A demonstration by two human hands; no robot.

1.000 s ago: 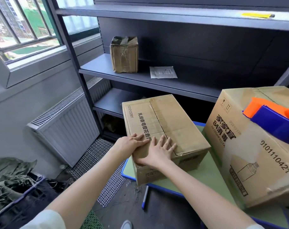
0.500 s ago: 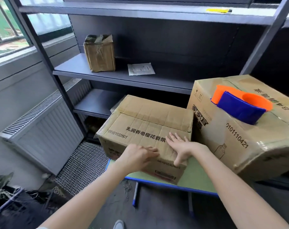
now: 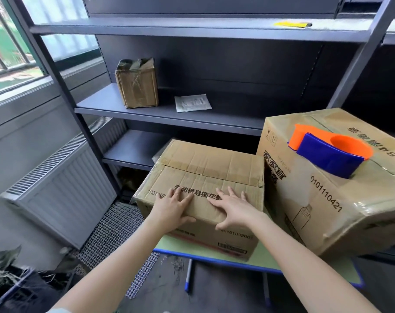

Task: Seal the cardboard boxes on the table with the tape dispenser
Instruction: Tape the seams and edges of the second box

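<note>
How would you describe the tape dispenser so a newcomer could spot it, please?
Find the green table before the shelves. The tape dispenser lies atop the taller box on its right. It is the only orange-and-blue plastic among brown cardboard.

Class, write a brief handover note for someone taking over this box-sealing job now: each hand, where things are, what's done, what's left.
Left hand: open, flat on the smaller box's near top flap.
Right hand: open, flat on the same flap beside it.
Smaller box: on the table, beside the larger box; its seam shows no tape.
Tape dispenser: lying on the larger box, unheld.
Done: smaller box's flaps folded down.
Left: pick up the dispenser, tape that seam; check the larger box, whose sealing I cannot judge.
</note>
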